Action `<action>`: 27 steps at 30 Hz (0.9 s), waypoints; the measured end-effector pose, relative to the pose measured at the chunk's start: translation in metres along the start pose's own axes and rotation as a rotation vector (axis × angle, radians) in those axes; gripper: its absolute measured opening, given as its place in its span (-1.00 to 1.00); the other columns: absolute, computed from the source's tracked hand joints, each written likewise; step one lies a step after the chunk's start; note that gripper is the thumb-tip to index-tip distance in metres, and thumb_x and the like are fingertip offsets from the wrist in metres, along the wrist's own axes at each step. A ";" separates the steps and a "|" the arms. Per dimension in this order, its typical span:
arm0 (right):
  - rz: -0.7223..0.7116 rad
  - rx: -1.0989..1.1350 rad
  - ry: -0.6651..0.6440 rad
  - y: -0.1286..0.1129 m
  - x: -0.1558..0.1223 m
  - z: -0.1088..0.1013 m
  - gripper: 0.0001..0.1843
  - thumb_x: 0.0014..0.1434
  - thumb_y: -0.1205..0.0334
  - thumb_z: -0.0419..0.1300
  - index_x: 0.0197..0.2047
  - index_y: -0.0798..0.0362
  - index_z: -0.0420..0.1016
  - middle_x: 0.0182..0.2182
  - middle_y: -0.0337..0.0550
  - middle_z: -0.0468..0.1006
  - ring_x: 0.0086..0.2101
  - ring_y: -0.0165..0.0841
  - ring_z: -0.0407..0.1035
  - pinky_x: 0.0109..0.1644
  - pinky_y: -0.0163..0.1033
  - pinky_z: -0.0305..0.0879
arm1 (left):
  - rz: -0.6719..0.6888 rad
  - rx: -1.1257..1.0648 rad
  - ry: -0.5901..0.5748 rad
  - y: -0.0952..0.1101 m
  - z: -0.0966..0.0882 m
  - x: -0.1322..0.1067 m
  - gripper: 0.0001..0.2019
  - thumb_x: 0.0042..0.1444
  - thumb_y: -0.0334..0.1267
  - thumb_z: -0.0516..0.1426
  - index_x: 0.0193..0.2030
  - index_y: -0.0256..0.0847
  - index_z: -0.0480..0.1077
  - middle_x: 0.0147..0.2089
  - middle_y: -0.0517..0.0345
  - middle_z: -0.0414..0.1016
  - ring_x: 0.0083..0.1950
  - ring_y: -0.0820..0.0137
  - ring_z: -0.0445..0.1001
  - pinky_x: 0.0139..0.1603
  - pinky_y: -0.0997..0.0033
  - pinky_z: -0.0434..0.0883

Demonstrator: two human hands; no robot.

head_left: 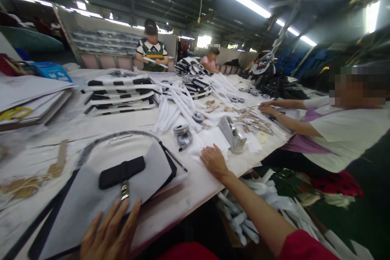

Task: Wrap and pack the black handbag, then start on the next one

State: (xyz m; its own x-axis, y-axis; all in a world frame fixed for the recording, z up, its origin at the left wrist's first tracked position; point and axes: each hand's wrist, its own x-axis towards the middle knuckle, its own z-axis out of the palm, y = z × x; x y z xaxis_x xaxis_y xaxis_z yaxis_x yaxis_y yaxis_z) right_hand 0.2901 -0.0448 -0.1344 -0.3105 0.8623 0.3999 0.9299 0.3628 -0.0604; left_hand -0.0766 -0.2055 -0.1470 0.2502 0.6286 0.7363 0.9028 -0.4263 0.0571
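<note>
Find at near left, flat on the pale tabletop [195,189], a grey-white bag piece with black edging [91,195], broad and thin. Lies at its near edge under the left hand [110,227], beneath spread, straightened fingers laid over the panel. No clenching seen there; with the thumb out of view, cannot tell whether pinching from below. Note farther right the right hand [215,161], palm down with loose fingers on thin white sheets [210,138], just beside a grey wedge-shaped tape dispenser [232,134]; seems to grasp nothing.

Judged light, stiff enough across the face to lie flat, yet likely to flex toward the borders. On top, a short black padded strap [134,168] with a shiny metal buckle [124,190]: probably soft, liable to swing, poor for lifting. Along the far side, an arched dark strip with a glossy covering [122,133]: likely slippery. Best taken by the black-edged borders at left and right, sharing the load, with the buckle kept from scuffing the pale face.
</note>
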 end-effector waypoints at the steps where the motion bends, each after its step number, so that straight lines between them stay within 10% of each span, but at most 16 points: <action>1: -0.002 0.018 0.028 0.000 -0.002 0.000 -0.80 0.34 0.24 0.09 -0.07 0.00 0.53 -0.07 -0.13 0.62 0.04 -0.25 0.40 0.35 0.00 -0.06 | -0.002 0.016 -0.004 0.002 -0.002 0.001 -0.48 0.21 -0.14 0.14 0.32 0.02 0.28 0.29 0.00 0.37 0.35 0.18 0.28 0.46 0.03 -0.04; 18: 0.086 0.017 0.034 0.010 -0.003 -0.002 -0.70 0.29 0.08 0.01 -0.44 -0.01 0.34 -0.45 -0.04 0.45 -0.31 -0.16 0.31 -0.09 -0.07 0.20 | -0.090 0.068 -0.027 0.019 -0.010 0.006 -0.57 0.24 -0.38 0.15 0.24 -0.03 0.37 0.17 0.00 0.49 0.28 0.17 0.37 0.39 -0.01 0.11; 27: 0.290 0.336 0.035 0.022 -0.004 -0.052 -0.74 0.28 0.10 0.06 -0.30 0.02 0.51 -0.28 -0.17 0.61 -0.23 -0.32 0.45 -0.06 -0.24 0.31 | -0.015 0.130 -0.076 0.014 -0.012 0.007 -0.42 0.18 -0.37 0.21 0.34 -0.04 0.25 0.22 -0.09 0.45 0.30 0.12 0.36 0.39 -0.03 0.13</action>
State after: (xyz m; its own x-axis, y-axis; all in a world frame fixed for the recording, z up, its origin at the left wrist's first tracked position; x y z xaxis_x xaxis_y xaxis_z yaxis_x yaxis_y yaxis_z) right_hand 0.3220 -0.0583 -0.0902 -0.0338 0.9351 0.3528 0.8600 0.2070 -0.4664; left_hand -0.0662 -0.2146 -0.1329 0.2578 0.6841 0.6823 0.9430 -0.3320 -0.0234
